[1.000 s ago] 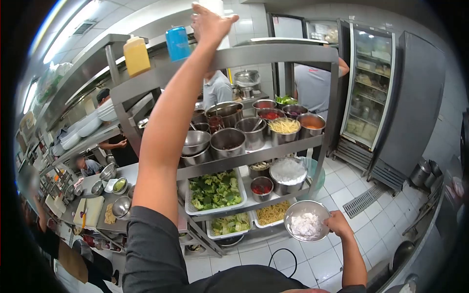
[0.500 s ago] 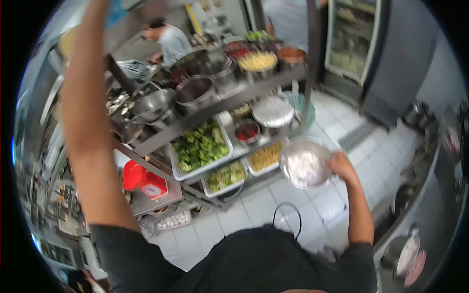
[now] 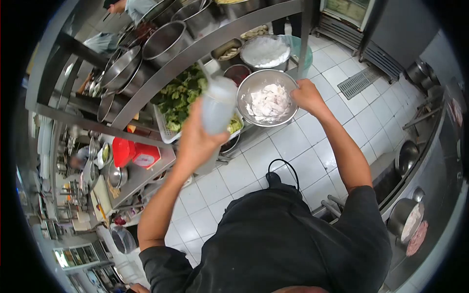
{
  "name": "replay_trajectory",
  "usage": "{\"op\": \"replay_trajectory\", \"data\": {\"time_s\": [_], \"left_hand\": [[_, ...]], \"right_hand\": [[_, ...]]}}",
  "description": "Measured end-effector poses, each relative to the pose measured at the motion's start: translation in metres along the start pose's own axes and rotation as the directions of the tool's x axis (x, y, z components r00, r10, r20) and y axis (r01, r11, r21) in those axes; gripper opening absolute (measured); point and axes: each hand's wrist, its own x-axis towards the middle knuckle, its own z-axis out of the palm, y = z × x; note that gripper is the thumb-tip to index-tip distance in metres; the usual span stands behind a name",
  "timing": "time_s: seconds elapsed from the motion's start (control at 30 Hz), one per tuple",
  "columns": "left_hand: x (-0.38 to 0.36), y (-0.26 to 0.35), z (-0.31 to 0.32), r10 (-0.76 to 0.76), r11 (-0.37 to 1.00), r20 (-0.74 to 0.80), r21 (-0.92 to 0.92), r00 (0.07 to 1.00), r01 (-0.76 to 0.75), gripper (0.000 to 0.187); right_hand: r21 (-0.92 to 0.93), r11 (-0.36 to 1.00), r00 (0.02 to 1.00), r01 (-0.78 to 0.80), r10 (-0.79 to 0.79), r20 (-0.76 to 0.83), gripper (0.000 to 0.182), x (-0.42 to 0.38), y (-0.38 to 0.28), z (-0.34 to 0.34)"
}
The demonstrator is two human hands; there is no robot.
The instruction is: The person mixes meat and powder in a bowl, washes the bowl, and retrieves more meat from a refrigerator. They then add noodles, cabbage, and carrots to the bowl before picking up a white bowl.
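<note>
My left hand (image 3: 195, 141) is wrapped around a translucent white plastic bottle (image 3: 218, 105), slightly blurred, its narrow top tilted up and left. My right hand (image 3: 308, 95) grips the rim of a round metal bowl (image 3: 244, 108). Inside the bowl lies a clump of pale pieces coated in white powder or paste (image 3: 268, 102). The bottle is just left of the bowl, in front of a white basket of green leafy vegetables (image 3: 183, 95). Behind the bowl stand a pot of white powder (image 3: 266, 51) and a small container of something red (image 3: 238, 73).
A metal shelf rack (image 3: 205, 51) with pots (image 3: 166, 44) runs across the left and back. A red kitchen scale (image 3: 134, 152) stands on a side counter. At right, a metal counter holds a pot (image 3: 403, 215) beside pink meat (image 3: 416, 238). Another person's hand (image 3: 117, 7) shows at the top.
My left hand has come down from high at the upper left and now has the bottle beside the bowl. My right hand has moved the bowl up and left in view; the view has tilted down.
</note>
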Motion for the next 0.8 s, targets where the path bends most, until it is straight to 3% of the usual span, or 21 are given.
{"op": "replay_trajectory", "data": {"time_s": [0.13, 0.23, 0.33, 0.53, 0.63, 0.73, 0.8], "left_hand": [[-0.02, -0.008, 0.063, -0.109, 0.927, 0.076, 0.367, 0.991, 0.073, 0.087], [-0.013, -0.002, 0.078, -0.207, 0.863, 0.087, 0.486, 0.975, 0.14, 0.086], [-0.007, -0.005, 0.086, -0.225, 0.807, 0.101, 0.576, 0.969, 0.127, 0.088], [-0.002, -0.016, 0.089, -0.273, 0.757, 0.081, 0.633, 0.959, 0.162, 0.088], [-0.001, -0.015, 0.089, -0.291, 0.766, 0.056, 0.612, 0.955, 0.197, 0.089], [-0.002, -0.015, 0.089, -0.247, 0.833, 0.008, 0.513, 0.969, 0.208, 0.088], [-0.009, -0.029, 0.096, -0.055, 0.92, -0.125, 0.38, 0.991, 0.099, 0.085]], "right_hand": [[-0.065, 0.997, 0.999, 0.047, -0.046, 0.027, 0.032, 0.015, 0.022, 0.003], [-0.173, 0.972, 0.987, 0.158, -0.163, -0.016, 0.03, 0.025, 0.032, 0.02], [-0.113, 0.983, 0.986, 0.147, -0.137, 0.09, 0.031, 0.037, 0.042, 0.031], [-0.107, 0.979, 0.973, 0.171, -0.151, 0.174, 0.031, 0.044, 0.042, 0.045], [-0.104, 0.965, 0.969, 0.239, -0.232, 0.081, 0.03, 0.048, 0.052, 0.054], [0.041, 0.982, 0.976, 0.187, -0.19, 0.106, 0.029, 0.049, 0.055, 0.05], [0.039, 0.995, 0.978, 0.091, -0.096, 0.185, 0.029, 0.056, 0.068, 0.049]]}}
